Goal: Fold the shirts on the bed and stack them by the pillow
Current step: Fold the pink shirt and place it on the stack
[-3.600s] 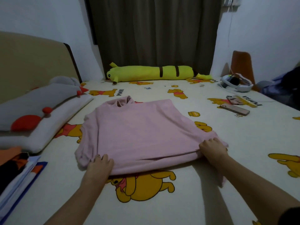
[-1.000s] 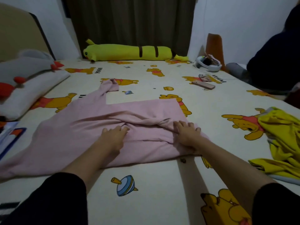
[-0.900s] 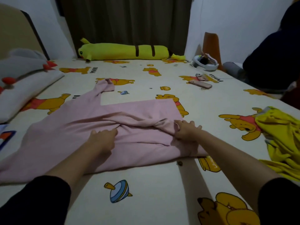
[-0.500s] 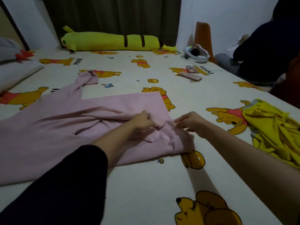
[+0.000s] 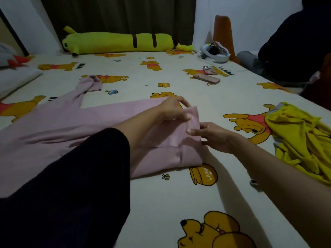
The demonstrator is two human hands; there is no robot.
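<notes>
One head-worn wide view looks forward and down across the bed (image 5: 179,194), close above it; dim edges seem distorted.

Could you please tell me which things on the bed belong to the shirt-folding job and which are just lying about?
Job:
pink shirt, pinched by left hand and right hand
crumpled yellow shirt
pillow

Lying about:
long yellow plush toy
pink phone
white headset
</notes>
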